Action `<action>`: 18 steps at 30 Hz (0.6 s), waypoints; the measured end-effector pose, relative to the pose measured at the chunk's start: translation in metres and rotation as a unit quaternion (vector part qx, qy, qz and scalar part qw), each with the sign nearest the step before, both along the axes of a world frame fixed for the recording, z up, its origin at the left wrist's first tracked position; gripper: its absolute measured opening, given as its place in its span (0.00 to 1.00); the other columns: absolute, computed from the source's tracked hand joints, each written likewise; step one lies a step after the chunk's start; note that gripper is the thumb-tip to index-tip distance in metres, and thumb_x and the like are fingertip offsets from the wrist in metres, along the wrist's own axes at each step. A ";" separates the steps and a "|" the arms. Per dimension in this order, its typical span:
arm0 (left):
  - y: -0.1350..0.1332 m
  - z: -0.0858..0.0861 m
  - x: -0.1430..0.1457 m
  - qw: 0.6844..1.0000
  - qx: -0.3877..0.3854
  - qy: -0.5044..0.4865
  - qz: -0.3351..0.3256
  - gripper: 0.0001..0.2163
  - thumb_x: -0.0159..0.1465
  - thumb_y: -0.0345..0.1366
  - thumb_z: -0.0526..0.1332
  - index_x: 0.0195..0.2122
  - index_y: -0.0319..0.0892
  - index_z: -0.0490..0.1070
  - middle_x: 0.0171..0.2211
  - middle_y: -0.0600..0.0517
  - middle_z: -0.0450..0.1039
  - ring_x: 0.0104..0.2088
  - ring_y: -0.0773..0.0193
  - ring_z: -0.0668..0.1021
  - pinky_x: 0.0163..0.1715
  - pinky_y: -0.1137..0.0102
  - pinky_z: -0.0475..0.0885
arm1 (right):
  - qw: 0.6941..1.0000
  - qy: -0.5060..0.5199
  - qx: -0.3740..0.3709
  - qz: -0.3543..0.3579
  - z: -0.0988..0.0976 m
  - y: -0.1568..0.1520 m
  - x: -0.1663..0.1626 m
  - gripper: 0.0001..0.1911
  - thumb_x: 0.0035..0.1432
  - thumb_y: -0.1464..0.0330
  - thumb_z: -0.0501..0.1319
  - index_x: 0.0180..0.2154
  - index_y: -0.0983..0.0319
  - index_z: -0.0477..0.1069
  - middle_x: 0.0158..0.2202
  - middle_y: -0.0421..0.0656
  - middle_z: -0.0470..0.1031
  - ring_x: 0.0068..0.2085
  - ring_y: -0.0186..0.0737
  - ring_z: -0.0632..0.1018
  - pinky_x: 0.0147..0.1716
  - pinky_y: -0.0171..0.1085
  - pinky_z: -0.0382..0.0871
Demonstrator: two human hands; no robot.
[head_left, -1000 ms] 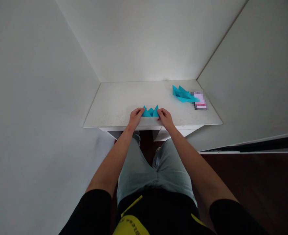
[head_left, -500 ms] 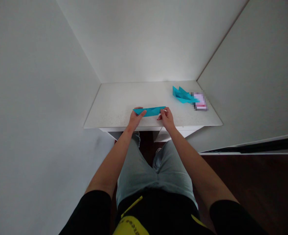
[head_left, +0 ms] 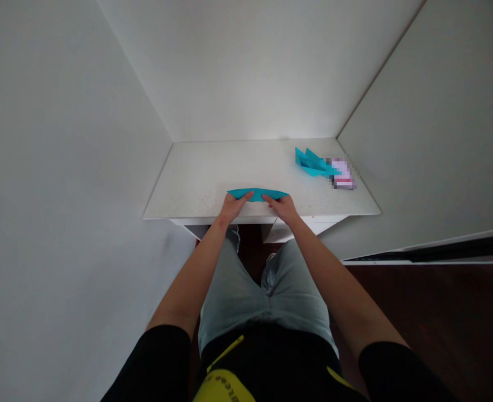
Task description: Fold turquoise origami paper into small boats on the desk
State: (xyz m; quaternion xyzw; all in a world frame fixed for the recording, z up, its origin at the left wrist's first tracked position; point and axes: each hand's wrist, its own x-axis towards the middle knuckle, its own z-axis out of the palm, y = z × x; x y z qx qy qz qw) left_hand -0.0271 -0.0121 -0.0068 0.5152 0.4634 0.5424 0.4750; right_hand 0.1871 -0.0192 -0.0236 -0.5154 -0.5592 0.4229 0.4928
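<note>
A turquoise folded paper piece [head_left: 257, 193] lies long and flat near the front edge of the white table [head_left: 196, 178]. My left hand [head_left: 231, 206] presses its fingers onto the paper's left half. My right hand [head_left: 283, 206] presses onto the right half, fingers stretched over it. Both hands rest on the tabletop, close together, with the paper's two pointed ends sticking out beyond them.
Two finished turquoise paper boats [head_left: 312, 162] sit at the back right of the table beside a blurred pink-and-white packet [head_left: 343, 173]. White walls close in the table on the left, back and right. Dark wooden floor [head_left: 439, 312] lies to the right.
The paper went from a peaked, three-pointed shape to a long flat strip. My hands first pulled its ends apart, then came down on top and pressed it flat.
</note>
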 end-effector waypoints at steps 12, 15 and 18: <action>0.015 -0.014 -0.003 0.994 -0.026 -0.080 0.068 0.27 0.67 0.64 0.62 0.42 0.41 0.79 0.36 0.48 0.80 0.38 0.63 0.81 0.39 0.71 0.78 | 0.997 -0.072 -0.025 0.008 -0.001 0.002 0.008 0.40 0.62 0.31 0.55 0.23 0.58 0.78 0.21 0.45 0.77 0.28 0.45 0.79 0.38 0.43 0.75; 0.015 -0.015 -0.004 0.996 -0.030 -0.070 0.056 0.28 0.66 0.65 0.62 0.42 0.41 0.79 0.36 0.48 0.80 0.38 0.62 0.81 0.38 0.70 0.78 | 0.998 -0.047 -0.038 -0.025 0.001 0.002 0.006 0.45 0.63 0.28 0.49 0.26 0.60 0.80 0.20 0.45 0.75 0.28 0.45 0.79 0.40 0.44 0.76; 0.015 -0.016 -0.004 0.995 -0.034 -0.074 0.055 0.29 0.67 0.66 0.61 0.42 0.41 0.79 0.36 0.48 0.80 0.39 0.61 0.82 0.39 0.69 0.79 | 0.999 -0.008 -0.025 -0.029 0.005 -0.001 0.005 0.46 0.62 0.28 0.49 0.41 0.59 0.84 0.20 0.42 0.73 0.27 0.44 0.79 0.38 0.43 0.76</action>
